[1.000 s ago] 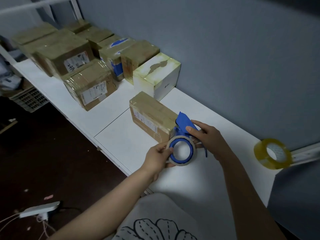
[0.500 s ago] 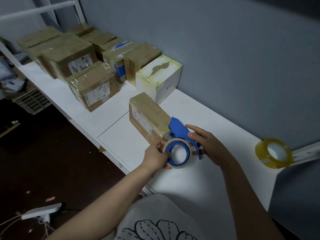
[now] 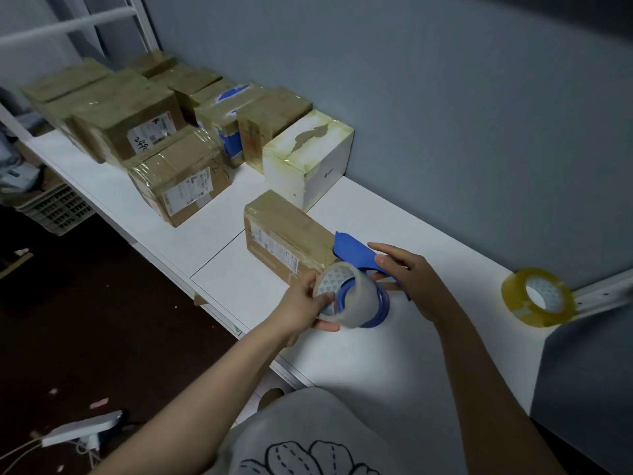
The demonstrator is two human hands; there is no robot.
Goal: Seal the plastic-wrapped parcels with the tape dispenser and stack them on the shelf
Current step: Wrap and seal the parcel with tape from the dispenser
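Head view: near the bench's [image 3: 376,365] front edge, the left hand [image 3: 305,303] grips the clear tape roll [image 3: 349,303] at the blue tape dispenser [image 3: 356,252], which the right hand [image 3: 411,286] holds. The parcel [image 3: 287,231] lies just behind them. It is likely stiff and slick-wrapped, best gripped by opposite sides. The dispenser's handle is hidden, and I cannot tell whether the roll is seated.

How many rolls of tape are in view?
2: clear roll gripped by the left hand at the blue dispenser; yellowish roll on the white table, far right.
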